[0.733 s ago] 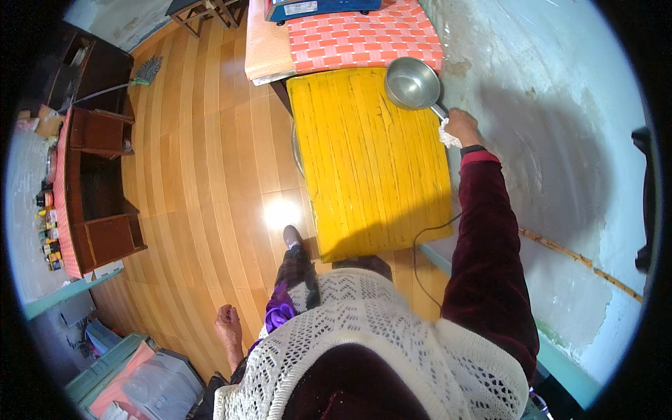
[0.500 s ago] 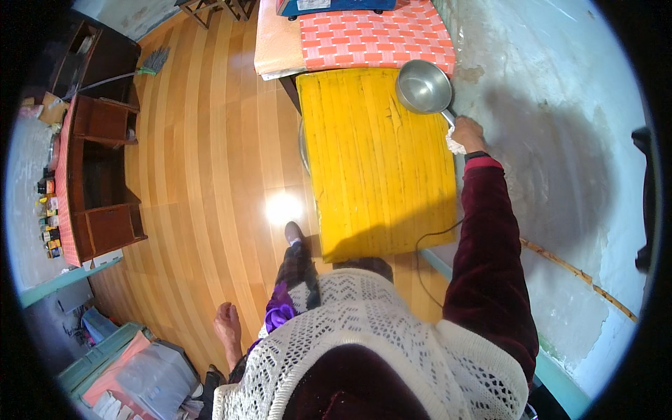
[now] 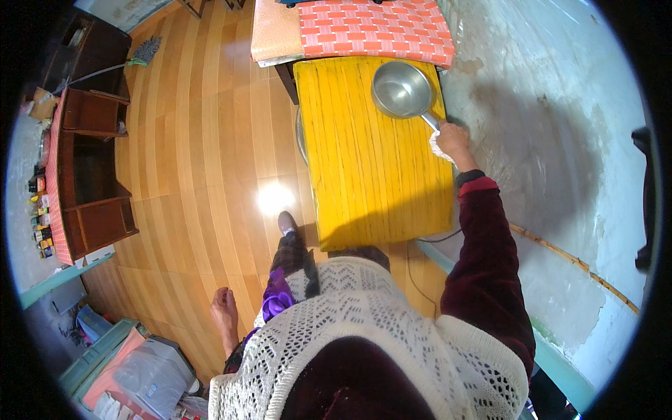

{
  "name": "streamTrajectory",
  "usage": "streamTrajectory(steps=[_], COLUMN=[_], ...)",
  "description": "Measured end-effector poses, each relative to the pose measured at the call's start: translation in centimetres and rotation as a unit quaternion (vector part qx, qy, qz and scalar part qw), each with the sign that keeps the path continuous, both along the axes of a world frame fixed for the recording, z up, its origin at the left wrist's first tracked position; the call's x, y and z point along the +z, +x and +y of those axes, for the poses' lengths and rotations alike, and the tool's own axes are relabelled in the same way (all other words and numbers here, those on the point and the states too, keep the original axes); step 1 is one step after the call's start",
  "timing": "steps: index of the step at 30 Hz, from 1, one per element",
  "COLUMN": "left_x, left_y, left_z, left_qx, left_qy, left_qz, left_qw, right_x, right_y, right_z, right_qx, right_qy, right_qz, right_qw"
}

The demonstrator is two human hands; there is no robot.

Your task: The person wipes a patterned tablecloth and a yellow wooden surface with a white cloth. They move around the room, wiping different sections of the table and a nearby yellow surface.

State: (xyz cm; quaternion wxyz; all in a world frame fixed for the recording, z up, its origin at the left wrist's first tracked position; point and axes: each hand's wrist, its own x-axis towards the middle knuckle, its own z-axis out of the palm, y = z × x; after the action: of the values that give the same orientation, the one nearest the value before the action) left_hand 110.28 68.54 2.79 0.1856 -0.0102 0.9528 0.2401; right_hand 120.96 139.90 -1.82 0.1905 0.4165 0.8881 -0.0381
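Observation:
A grey metal saucepan (image 3: 402,89) is at the far right part of the yellow tabletop (image 3: 374,168), its inside bare. Whether its base touches the top or hangs just above it, I cannot tell. My right hand (image 3: 455,144) is closed around the saucepan's handle (image 3: 430,121), with a bit of white cloth (image 3: 438,147) bunched under the fingers. Down by my left side, over the floor, my left hand (image 3: 224,311) hangs with loosely bent fingers and nothing visible in it.
Beyond the yellow top stands a table with a red-and-white patterned cover (image 3: 374,31). A pale wall (image 3: 532,140) runs along the right, with a wooden stick (image 3: 560,255) against it. At left are a brown cabinet (image 3: 98,224) and a mop (image 3: 145,51). A cord (image 3: 413,273) hangs near my right side.
The saucepan has moved left, from the yellow top's right edge to farther over it, with my right hand on its handle. My view has shifted slightly; my left hand still hangs.

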Motion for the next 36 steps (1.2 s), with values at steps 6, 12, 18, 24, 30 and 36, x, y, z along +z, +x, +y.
streamTrajectory(steps=[6,12,18,24,30,36], left_x=[-0.3,-0.3,0.4,2.5,1.4,0.4], left_y=[-0.7,-0.1,-1.2,-1.1,-2.5,-5.4], left_z=[-0.4,-1.5,-1.3,-0.5,-3.3,-5.9], left_qx=[0.014,-0.017,-0.050,0.001,-0.055,-0.069], left_qy=[0.029,-0.027,-0.007,-0.044,-0.017,0.010], left_qz=[-0.001,0.011,0.092,0.022,0.083,0.083], left_qw=[0.999,0.999,0.994,0.999,0.995,0.994], right_x=[-0.3,-4.0,-5.2,-3.7,-2.5,1.7], right_y=[-2.3,-3.4,-1.6,-1.1,0.5,1.6], right_z=[-2.8,-2.5,-1.8,-2.8,-4.5,-10.6], right_qx=[-0.013,0.028,0.061,0.055,0.057,0.057], right_qy=[-0.011,-0.005,-0.013,-0.001,0.045,0.090], right_qz=[0.037,0.018,0.105,0.046,0.148,0.237], right_qw=[0.999,0.999,0.993,0.997,0.986,0.966])
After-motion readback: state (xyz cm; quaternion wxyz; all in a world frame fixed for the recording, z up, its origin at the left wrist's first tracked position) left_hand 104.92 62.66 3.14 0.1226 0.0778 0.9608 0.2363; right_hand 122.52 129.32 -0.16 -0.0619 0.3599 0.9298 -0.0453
